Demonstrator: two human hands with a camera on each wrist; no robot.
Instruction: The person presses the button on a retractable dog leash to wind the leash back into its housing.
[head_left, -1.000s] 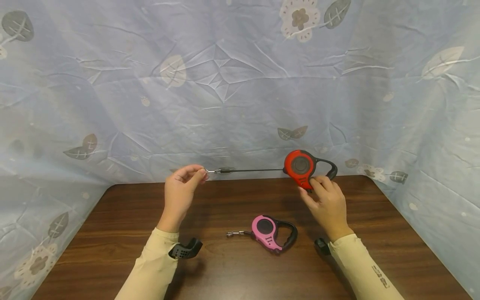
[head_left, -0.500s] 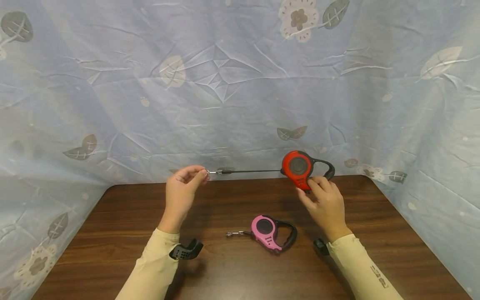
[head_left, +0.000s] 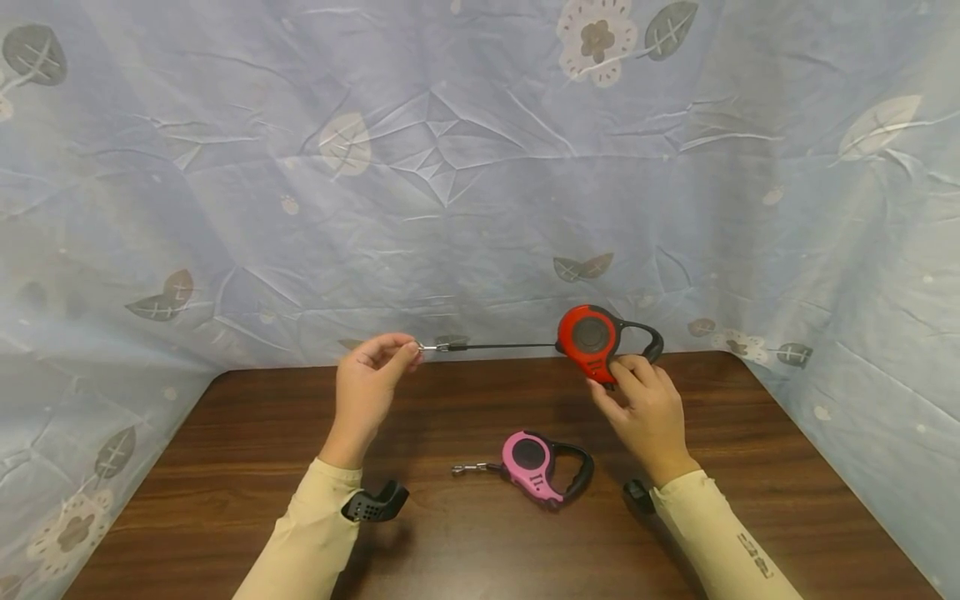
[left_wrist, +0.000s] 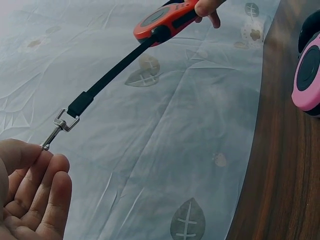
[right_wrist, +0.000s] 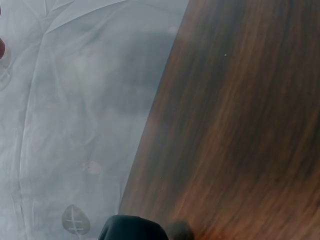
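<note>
A red retractable dog leash with a black handle is held above the back of the table. My right hand pinches its lower edge between thumb and fingers. Out of its left side runs a black strap, stretched straight and nearly level. At the strap's end a silver snap hook is pinched at its tip by the thumb and forefinger of my left hand. The other left fingers are loosely bent. On the table below lies a pink retractable leash, untouched, its metal clip pointing left.
The brown wooden table ends at a patterned light-blue cloth hanging behind it and at both sides. Black wrist devices sit on the left wrist and right wrist.
The right hand has shifted slightly left and down with the red leash. Meanwhile the left hand has moved slightly right with the hook, so the strap's visible length is a little shorter.
</note>
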